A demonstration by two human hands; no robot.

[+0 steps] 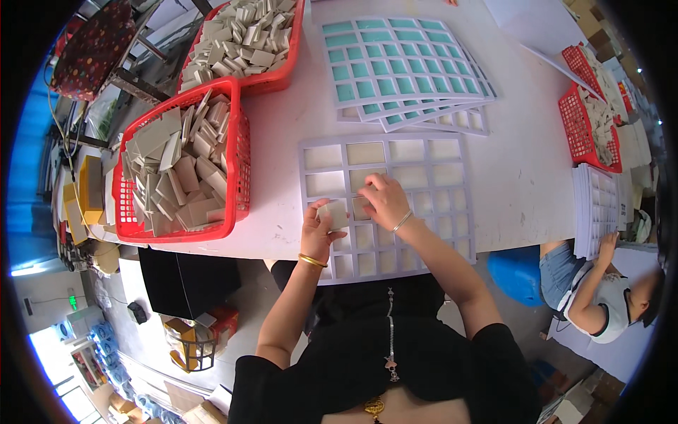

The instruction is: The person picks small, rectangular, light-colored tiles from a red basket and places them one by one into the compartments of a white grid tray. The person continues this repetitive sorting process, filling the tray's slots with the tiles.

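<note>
In my left hand [321,230] are flat beige board pieces [335,214], gripped between thumb and fingers at the left side of a white grid tray [345,157]. The tray lies at the table's near edge, its frame split into several rectangular compartments of different sizes. Over its second column from the left, my right hand [387,203] is closed, fingertips on another beige piece [361,208] in a compartment. Above that, beige pieces [365,152] sit inside compartments. The exact finger contact under my right hand is partly hidden.
Two red baskets [243,169] heaped with beige pieces stand at the left. Beyond the tray lies a stack of grid trays [409,67] with turquoise compartments. At right are more red baskets [578,131], stacked white trays [593,212] and a seated person [600,300] touching them.
</note>
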